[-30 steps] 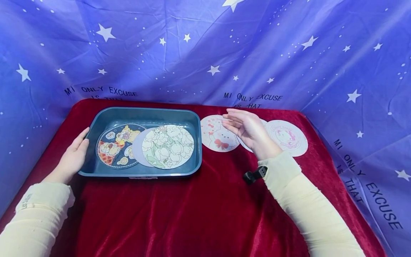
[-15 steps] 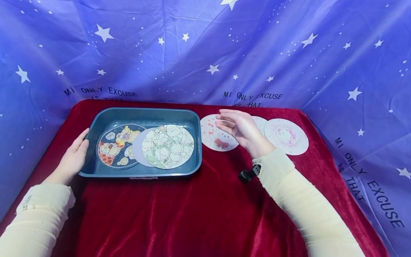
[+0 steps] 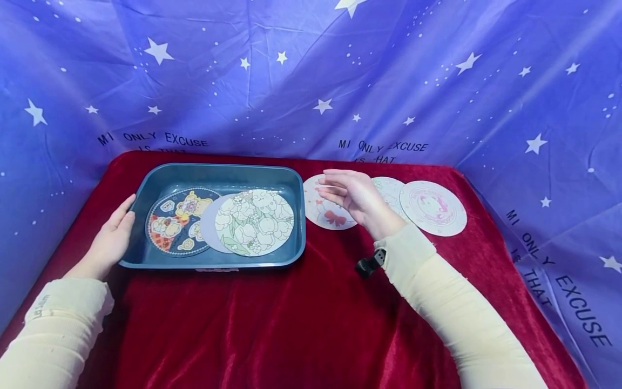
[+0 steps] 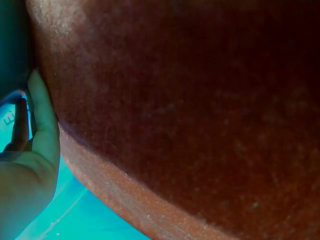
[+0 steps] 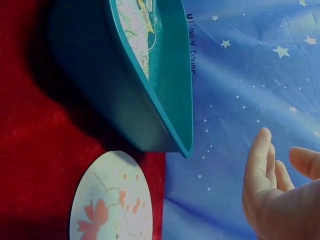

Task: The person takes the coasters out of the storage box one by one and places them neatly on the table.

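A dark teal tray (image 3: 209, 266) stands on the left of the table. Inside lie a navy disc with cartoon bears (image 3: 170, 227), a plain lavender disc (image 3: 210, 227) and a white disc with green leaf drawings (image 3: 257, 222), overlapping. My left hand (image 3: 112, 237) rests with extended fingers against the tray's left wall; the left wrist view shows straight fingers (image 4: 44, 115) there. My right hand (image 3: 362, 205) hovers, holding nothing, over a white disc with a red bow (image 3: 334, 219), partly covering it. Beside that disc are a pale green-patterned disc (image 3: 389, 190) and a pink-printed disc (image 3: 433, 208).
Red velvet cloth (image 3: 252, 324) covers the table. Behind it and at both sides hangs a blue star-printed curtain (image 3: 291, 92). A small black device (image 3: 370, 263) sits at my right wrist. The tray's right wall stands close to the bow disc.
My right hand has moved left above the discs, uncovering more of the pale green-patterned one. The left hand and the tray have stayed in place.
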The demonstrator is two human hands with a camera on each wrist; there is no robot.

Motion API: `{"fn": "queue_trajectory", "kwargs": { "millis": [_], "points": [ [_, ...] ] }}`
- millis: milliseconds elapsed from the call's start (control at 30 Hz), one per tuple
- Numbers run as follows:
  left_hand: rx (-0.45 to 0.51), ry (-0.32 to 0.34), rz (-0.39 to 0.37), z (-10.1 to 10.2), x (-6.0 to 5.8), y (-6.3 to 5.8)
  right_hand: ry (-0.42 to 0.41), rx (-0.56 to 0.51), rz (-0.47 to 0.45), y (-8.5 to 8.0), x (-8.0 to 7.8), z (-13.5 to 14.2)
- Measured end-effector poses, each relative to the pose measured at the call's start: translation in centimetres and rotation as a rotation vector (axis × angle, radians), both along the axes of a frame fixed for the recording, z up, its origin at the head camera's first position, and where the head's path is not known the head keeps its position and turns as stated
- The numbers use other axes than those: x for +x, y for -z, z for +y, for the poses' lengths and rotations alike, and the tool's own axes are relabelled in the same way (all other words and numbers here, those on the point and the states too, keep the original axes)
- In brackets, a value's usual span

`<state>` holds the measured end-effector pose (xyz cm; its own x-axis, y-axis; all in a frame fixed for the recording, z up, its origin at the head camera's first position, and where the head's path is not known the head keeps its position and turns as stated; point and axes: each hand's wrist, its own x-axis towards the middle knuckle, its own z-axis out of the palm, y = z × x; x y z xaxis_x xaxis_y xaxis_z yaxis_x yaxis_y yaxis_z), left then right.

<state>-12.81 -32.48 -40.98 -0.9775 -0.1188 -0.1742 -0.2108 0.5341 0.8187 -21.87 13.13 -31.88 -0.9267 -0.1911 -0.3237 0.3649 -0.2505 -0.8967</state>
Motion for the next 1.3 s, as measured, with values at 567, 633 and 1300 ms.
{"fn": "queue_trajectory", "kwargs": {
  "millis": [567, 633, 1300],
  "points": [
    [-0.005, -0.008, 0.009, 0.0, 0.0, 0.0, -0.031, 0.102, 0.018, 0.0, -0.4, -1.6],
    [-0.006, -0.006, 0.011, 0.0, -0.1, 0.0, -0.034, 0.116, 0.012, 0.0, -0.5, -1.8],
    [-0.006, -0.002, 0.003, 0.2, 0.0, -0.1, -0.096, 0.263, 0.0, 0.1, -1.1, -2.8]
  ]
}}
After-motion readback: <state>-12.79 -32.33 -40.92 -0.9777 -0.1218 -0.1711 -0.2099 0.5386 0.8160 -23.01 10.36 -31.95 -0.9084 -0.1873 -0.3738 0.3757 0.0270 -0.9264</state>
